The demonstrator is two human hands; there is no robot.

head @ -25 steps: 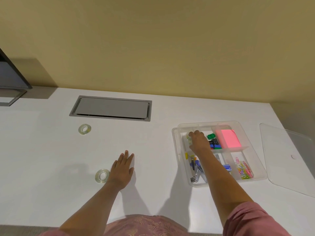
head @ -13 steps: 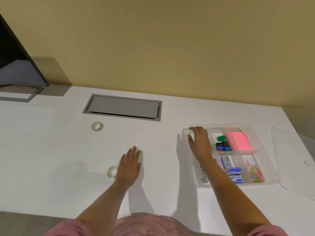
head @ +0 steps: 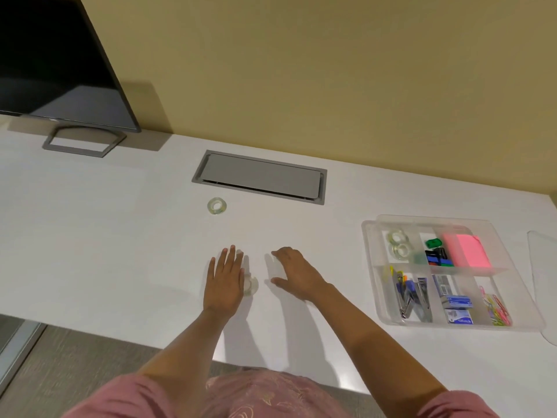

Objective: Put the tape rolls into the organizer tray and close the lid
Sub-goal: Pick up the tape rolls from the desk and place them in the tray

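A clear tape roll [head: 250, 285] lies on the white desk, half hidden by the right edge of my left hand [head: 225, 279], which rests flat with fingers spread. My right hand [head: 297, 273] hovers just right of that roll, fingers apart and empty. A second clear roll [head: 217, 205] lies farther back near the grey hatch. The clear organizer tray [head: 370, 260] stands at the right with two tape rolls [head: 398, 244] in its back-left compartment. Its clear lid [head: 544, 279] lies off to the right, partly out of frame.
A grey cable hatch [head: 260, 177] is set into the desk at the back. A dark monitor [head: 57, 61] on a grey stand occupies the back left. The tray also holds pink notes [head: 465, 250], staplers, staple boxes and paper clips. The desk's front edge runs below my wrists.
My right hand has left the tray and swung left to beside the near roll. The view has turned left, so the tray sits farther right. My left hand now covers part of the roll.
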